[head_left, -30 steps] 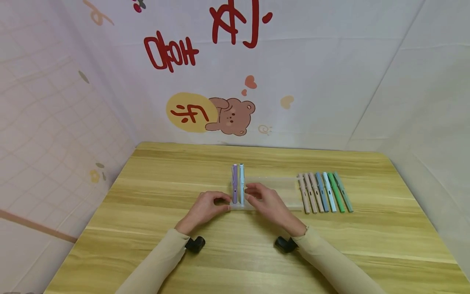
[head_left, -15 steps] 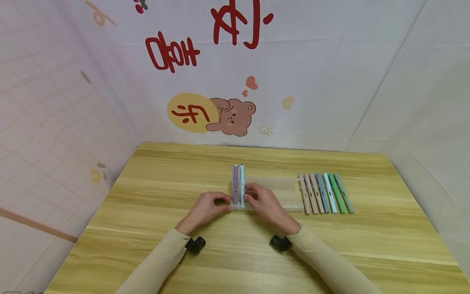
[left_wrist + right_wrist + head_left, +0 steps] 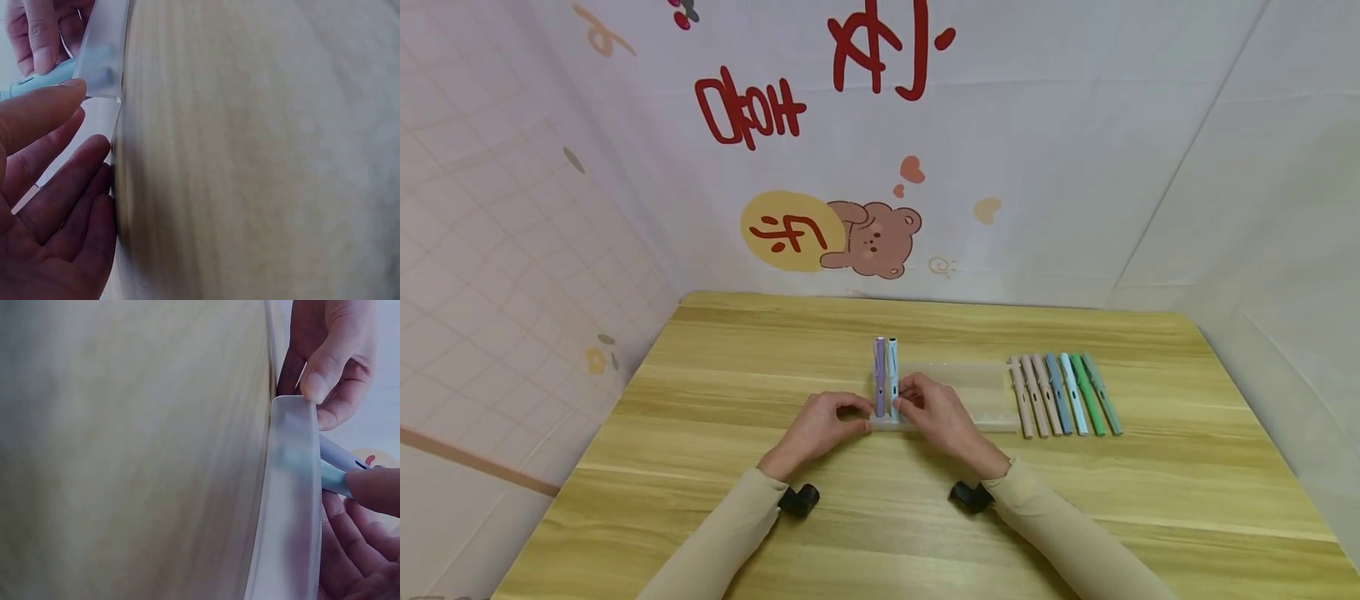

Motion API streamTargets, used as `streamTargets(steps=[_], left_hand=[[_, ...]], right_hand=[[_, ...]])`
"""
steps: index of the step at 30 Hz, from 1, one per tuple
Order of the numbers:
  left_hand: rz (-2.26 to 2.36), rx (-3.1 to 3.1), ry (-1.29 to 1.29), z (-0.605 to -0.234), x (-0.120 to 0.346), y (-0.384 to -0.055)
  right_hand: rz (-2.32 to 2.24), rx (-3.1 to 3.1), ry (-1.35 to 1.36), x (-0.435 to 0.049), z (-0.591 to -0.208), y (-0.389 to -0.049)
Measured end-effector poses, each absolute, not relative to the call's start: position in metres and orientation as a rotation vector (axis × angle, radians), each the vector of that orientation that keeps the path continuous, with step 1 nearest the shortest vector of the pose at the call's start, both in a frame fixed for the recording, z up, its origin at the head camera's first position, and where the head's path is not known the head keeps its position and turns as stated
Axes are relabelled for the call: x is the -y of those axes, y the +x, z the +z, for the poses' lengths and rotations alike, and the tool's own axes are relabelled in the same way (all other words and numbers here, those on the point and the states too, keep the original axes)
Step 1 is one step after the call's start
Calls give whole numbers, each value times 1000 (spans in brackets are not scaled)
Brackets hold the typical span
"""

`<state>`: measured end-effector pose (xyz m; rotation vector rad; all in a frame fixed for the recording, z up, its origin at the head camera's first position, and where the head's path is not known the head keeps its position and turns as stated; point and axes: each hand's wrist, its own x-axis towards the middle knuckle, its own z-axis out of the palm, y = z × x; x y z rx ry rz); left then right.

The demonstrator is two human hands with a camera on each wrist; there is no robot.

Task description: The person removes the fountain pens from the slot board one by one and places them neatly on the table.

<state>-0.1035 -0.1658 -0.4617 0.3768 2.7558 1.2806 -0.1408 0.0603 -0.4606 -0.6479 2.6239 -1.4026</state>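
Observation:
A translucent plastic pen stand (image 3: 977, 392) lies on the wooden table. At its left end, a purple pen (image 3: 880, 379) and a light blue pen (image 3: 892, 362) stand side by side in it. My right hand (image 3: 942, 414) pinches the lower part of the light blue pen between thumb and fingers. With thumb and fingers, my left hand (image 3: 820, 427) grips the stand's left end; the right wrist view shows that thumb (image 3: 317, 387) on the stand's corner. Through the frosted front wall (image 3: 290, 519), the light blue pen's lower end appears blurred.
Right of the stand, several pens lie in a row: brownish ones (image 3: 1036, 396), a blue one (image 3: 1057, 392), a light blue one (image 3: 1073, 393), a green one (image 3: 1088, 393) and a grey-green one (image 3: 1103, 393). A printed cloth wall (image 3: 1037, 167) rises behind the table (image 3: 880, 517).
My right hand has moved slightly left and its thumb and fingers have closed on the light blue pen, which now leans slightly left. The left hand stays at the stand's end.

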Motion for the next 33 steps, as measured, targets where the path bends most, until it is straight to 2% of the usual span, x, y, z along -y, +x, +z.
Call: streamTargets(steps=[16, 33], left_hand=[[1291, -2745, 384, -462, 166, -104], [1295, -2736, 368, -462, 167, -104]], right_hand=[[-1577, -2627, -615, -61, -455, -135], [-1707, -2645, -591, -75, -433, -125]])
